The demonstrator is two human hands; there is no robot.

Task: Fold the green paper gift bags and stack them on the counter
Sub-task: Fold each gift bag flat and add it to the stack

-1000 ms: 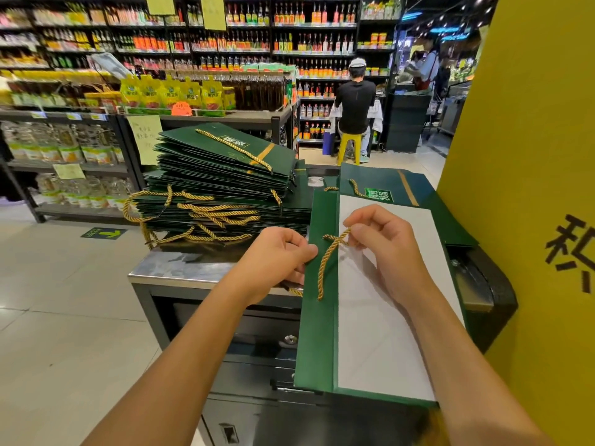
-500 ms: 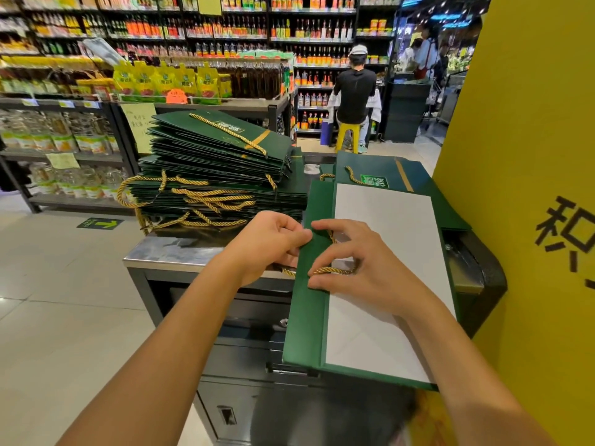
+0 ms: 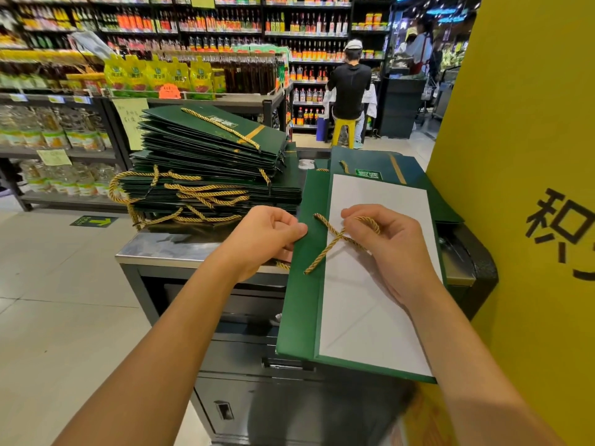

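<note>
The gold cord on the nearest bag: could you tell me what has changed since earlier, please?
The right hand, pressed low on the gold cord half a second ago, has lifted and now pinches it as a crossed loop over the white panel. The left hand still holds the left edge of the green bag; the folded stack has not moved.

we see a shop with tall shelves full of bottles. the floor has pale tiles and a green arrow sticker. a big yellow wall stands on our right. far off, a person sits on a yellow stool.
</note>
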